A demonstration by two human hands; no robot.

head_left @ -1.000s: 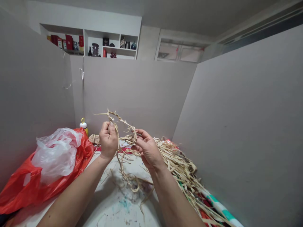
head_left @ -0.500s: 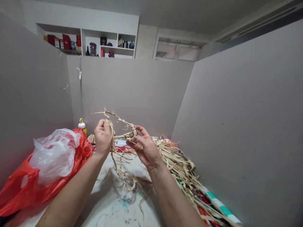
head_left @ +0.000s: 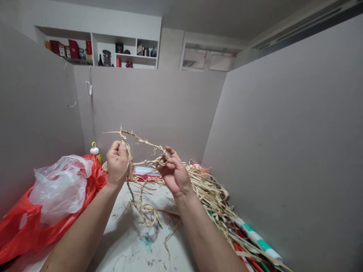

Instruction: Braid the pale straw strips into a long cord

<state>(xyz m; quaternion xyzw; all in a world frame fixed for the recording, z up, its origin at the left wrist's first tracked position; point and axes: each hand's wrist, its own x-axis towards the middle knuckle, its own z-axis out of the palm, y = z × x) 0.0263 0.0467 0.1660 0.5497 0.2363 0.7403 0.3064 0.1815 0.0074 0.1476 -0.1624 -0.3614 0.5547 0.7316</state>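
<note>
A thin braided straw cord (head_left: 144, 141) stretches as a loop between my two hands above the table. My left hand (head_left: 117, 160) is closed on one end of it, thumb on top, with loose strands hanging below. The other end of the loop bends round the fingers of my right hand (head_left: 176, 172), which are curled about it. More of the cord dangles under my left hand and lies tangled on the white table (head_left: 136, 249).
Red and clear plastic bags (head_left: 61, 189) are heaped at the left, with a yellow-and-white bottle (head_left: 95, 151) behind. Dry straw strips (head_left: 211, 192) pile up at the right, beside a green-and-white roll (head_left: 259, 241). Grey panels (head_left: 153, 102) enclose the table.
My hands have moved a little farther apart, pulling the loop longer and narrower. The whole view has shifted slightly, with the background now farther left.
</note>
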